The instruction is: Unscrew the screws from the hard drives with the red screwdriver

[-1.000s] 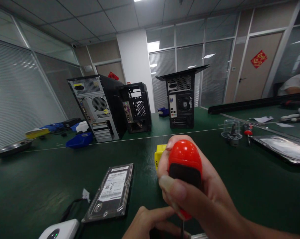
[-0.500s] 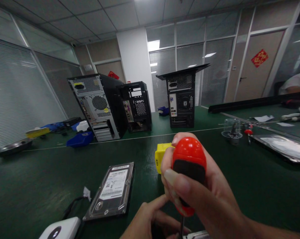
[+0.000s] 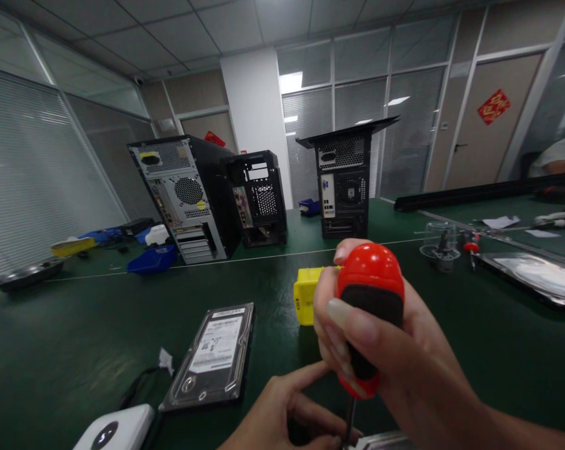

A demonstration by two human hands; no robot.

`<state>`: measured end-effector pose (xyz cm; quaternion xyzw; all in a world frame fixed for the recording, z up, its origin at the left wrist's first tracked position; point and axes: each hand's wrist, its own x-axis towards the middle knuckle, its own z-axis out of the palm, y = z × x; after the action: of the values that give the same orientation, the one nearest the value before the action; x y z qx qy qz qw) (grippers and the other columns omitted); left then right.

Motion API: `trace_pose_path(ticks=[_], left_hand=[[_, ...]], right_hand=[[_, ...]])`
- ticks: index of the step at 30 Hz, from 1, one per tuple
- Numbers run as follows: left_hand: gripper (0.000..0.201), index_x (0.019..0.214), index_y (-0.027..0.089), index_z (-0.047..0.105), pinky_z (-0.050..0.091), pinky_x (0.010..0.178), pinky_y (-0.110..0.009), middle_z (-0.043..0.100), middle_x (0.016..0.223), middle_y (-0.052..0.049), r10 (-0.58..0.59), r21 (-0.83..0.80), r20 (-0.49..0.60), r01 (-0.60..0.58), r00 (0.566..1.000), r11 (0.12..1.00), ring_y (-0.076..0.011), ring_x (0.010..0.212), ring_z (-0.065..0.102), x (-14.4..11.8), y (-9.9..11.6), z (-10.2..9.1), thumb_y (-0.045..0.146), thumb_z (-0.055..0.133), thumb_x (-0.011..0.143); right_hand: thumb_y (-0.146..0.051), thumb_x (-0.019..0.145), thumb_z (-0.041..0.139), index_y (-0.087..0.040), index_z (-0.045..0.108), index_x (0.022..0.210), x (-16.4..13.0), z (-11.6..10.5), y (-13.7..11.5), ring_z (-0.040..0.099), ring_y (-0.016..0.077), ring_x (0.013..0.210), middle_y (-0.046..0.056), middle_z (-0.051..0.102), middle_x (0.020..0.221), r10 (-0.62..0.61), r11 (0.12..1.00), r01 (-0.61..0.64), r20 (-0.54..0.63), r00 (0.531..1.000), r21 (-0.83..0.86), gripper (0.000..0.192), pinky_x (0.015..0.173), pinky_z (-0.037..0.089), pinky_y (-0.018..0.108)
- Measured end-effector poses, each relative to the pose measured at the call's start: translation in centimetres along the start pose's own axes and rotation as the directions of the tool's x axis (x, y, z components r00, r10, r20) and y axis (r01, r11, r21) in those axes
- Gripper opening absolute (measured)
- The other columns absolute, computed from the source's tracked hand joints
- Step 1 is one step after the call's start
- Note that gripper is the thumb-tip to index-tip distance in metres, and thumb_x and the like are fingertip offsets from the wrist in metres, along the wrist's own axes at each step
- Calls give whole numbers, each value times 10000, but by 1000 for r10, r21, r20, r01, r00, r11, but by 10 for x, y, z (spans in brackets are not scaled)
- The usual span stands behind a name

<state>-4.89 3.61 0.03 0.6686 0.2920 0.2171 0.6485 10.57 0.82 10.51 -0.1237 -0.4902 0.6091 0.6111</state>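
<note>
In my right hand is a red and black screwdriver, its handle gripped in a closed fist. The shaft points down to a silver metal part, mostly cut off by the bottom edge. My left hand is beside the shaft, fingers bent and closed near the tip and the metal part; what they pinch is hidden. Left of my hands, a hard drive lies label up on the green table. A yellow box stands just behind my right hand, partly covered by it.
Three computer cases stand at the back. Blue bins and a metal bowl are far left. A white device with a cable sits front left. On the right are a clear container and a silver-topped drive.
My right hand and the screwdriver have shifted slightly right, and the handle has tilted a little. My left hand stays near the tip. The view has moved slightly.
</note>
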Motion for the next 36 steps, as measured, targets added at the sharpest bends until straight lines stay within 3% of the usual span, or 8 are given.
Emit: trace_pose_path(ticks=[5, 10, 16, 20, 27, 36], left_hand=[[544, 1322, 166, 522, 490, 711, -223, 749, 1062, -107, -25, 101, 26, 22, 999, 995, -229, 937, 719, -1, 2, -1, 229, 707, 814], [504, 1272, 169, 572, 473, 649, -201, 764, 997, -91, -6, 50, -37, 8, 999, 999, -215, 857, 727, -1, 0, 0, 237, 724, 797], [653, 1363, 155, 514, 492, 653, -207, 762, 1012, -118, -41, -27, -4, 41, 999, 999, -249, 903, 735, 3, -2, -3, 314, 777, 787], [758, 1422, 159, 452, 490, 633, -196, 756, 1031, -130, -40, 17, 57, 40, 998, 999, -265, 924, 734, 5, -5, -5, 313, 799, 765], [745, 1455, 174, 409, 519, 710, -237, 743, 1068, -150, 13, 33, 68, -15, 998, 999, -268, 973, 720, 6, -10, -7, 416, 732, 829], [884, 1463, 169, 404, 502, 656, -226, 749, 1031, -155, -36, -23, 73, 38, 997, 999, -269, 905, 737, 7, -10, -3, 482, 804, 739]], right_hand=[[-343, 815, 758, -256, 543, 947, -1, 1, -4, 406, 47, 538, -70, 489, 682, 58, 998, -58, 5, 998, -16, 267, 472, 357, 140], [-319, 845, 729, -250, 542, 965, -1, 1, -1, 411, 45, 549, -65, 499, 696, 63, 998, -63, -18, 998, -22, 232, 482, 354, 137], [-300, 857, 713, -256, 544, 989, 0, -4, 6, 413, 42, 552, -64, 505, 712, 38, 999, -38, 2, 999, -9, 219, 495, 365, 131], [-301, 854, 714, -245, 539, 974, 1, -4, 6, 402, 44, 555, -63, 483, 699, 12, 1000, -12, 22, 1000, 15, 220, 494, 354, 135], [-332, 829, 745, -248, 534, 980, 1, -2, 6, 401, 46, 539, -67, 485, 686, 4, 1000, -4, -2, 1000, -11, 273, 489, 351, 153], [-375, 821, 745, -254, 535, 951, 0, -4, 3, 393, 53, 540, -70, 480, 677, 48, 998, -50, -37, 998, -42, 275, 484, 353, 161]])
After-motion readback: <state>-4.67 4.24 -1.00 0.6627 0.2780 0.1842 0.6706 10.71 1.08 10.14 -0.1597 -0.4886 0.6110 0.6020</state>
